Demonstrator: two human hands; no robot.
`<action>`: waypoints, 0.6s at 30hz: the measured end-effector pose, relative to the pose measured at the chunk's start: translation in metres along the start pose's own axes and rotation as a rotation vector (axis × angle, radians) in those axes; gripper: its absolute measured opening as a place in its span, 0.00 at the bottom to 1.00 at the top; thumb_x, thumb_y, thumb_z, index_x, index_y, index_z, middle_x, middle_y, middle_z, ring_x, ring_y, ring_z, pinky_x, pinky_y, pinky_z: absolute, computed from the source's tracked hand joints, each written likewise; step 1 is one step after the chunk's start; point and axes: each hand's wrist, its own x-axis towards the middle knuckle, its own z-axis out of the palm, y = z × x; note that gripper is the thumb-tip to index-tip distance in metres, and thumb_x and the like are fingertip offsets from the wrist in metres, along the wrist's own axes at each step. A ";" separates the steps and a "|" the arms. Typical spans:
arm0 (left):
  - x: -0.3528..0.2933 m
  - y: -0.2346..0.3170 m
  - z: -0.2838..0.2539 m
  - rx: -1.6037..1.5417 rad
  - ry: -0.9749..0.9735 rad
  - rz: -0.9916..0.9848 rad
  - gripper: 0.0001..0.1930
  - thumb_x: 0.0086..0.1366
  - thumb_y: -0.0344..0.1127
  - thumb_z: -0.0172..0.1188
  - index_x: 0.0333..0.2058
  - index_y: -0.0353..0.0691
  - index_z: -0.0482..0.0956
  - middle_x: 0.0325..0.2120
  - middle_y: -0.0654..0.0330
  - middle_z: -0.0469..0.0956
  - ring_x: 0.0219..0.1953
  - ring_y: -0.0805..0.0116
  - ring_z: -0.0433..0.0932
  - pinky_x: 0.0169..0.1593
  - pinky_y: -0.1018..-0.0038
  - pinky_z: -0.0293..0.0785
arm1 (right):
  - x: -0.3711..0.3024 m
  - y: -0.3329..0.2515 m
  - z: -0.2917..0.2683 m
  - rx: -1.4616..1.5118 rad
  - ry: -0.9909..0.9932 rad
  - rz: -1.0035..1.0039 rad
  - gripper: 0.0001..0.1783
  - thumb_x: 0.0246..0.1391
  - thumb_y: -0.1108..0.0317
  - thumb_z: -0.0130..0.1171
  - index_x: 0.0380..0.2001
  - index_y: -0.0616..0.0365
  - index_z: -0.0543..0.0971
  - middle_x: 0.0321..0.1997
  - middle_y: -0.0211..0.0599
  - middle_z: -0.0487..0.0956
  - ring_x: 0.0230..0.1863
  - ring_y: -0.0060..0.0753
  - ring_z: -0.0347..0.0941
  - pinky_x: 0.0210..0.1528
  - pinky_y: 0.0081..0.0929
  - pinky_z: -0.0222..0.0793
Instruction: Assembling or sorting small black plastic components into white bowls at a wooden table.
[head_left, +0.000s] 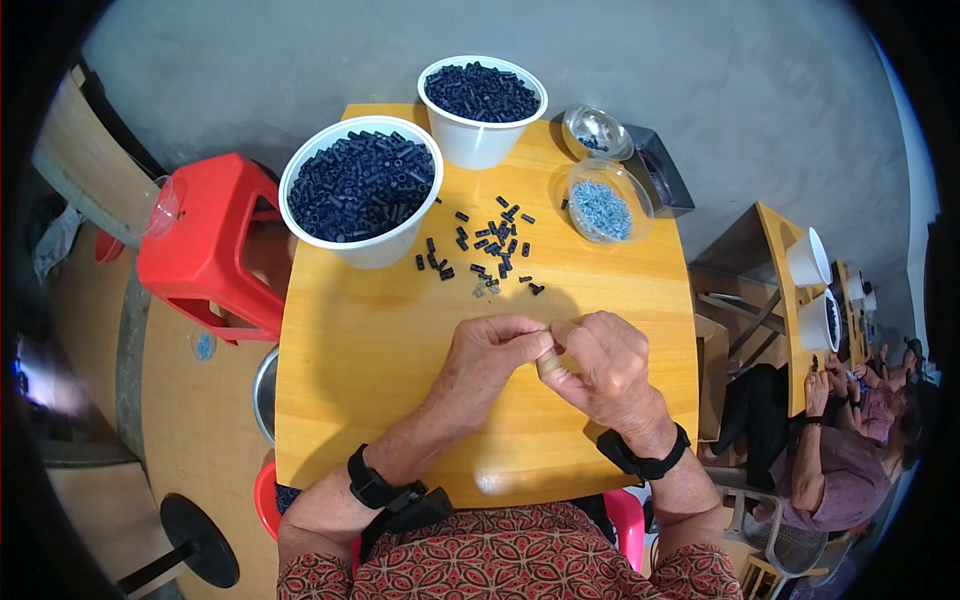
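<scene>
My left hand (488,352) and my right hand (606,366) meet above the near middle of the yellow wooden table (400,310). Thumb and fingers of each are pinched together, tip against tip. Whatever lies between them is hidden by the fingers. Beyond the hands is a loose scatter of short black tubular plastic pieces (497,240). A few tiny pale pieces (486,287) lie at its near edge. Two white buckets (372,252) full of similar black pieces stand at the far left and far middle. A clear tub (590,233) at the far right holds small light-blue parts (603,208).
A metal bowl (604,128) and a dark tray (668,175) sit at the far right corner, near the grey wall. Left of the table stands a red stool (200,240). At right, another person (835,470) works at a separate table with white buckets (808,258).
</scene>
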 end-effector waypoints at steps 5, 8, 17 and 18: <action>-0.005 0.001 -0.010 0.083 -0.010 -0.032 0.10 0.61 0.33 0.59 0.36 0.32 0.81 0.30 0.65 0.79 0.33 0.80 0.73 0.40 0.81 0.69 | 0.000 -0.004 0.003 -0.016 -0.078 -0.031 0.09 0.39 0.72 0.66 0.24 0.59 0.74 0.19 0.35 0.69 0.21 0.35 0.70 0.25 0.29 0.68; -0.017 0.023 -0.023 0.275 0.107 0.040 0.10 0.60 0.32 0.60 0.38 0.33 0.81 0.31 0.64 0.79 0.34 0.79 0.74 0.40 0.82 0.69 | 0.013 -0.007 -0.001 0.053 -0.127 -0.020 0.13 0.41 0.69 0.66 0.31 0.61 0.77 0.24 0.39 0.73 0.26 0.39 0.72 0.29 0.32 0.70; -0.103 0.057 -0.198 0.307 0.829 0.281 0.07 0.59 0.26 0.61 0.37 0.34 0.80 0.30 0.58 0.81 0.33 0.73 0.79 0.42 0.79 0.73 | 0.014 0.054 -0.011 0.166 -0.134 0.445 0.11 0.50 0.73 0.59 0.35 0.69 0.77 0.30 0.46 0.76 0.31 0.40 0.75 0.34 0.30 0.70; -0.115 0.043 -0.229 0.337 0.830 0.204 0.08 0.59 0.26 0.61 0.38 0.33 0.80 0.31 0.58 0.81 0.34 0.72 0.79 0.43 0.79 0.73 | 0.016 0.056 -0.008 0.163 -0.135 0.446 0.11 0.50 0.73 0.59 0.35 0.69 0.77 0.30 0.46 0.76 0.31 0.40 0.75 0.34 0.30 0.70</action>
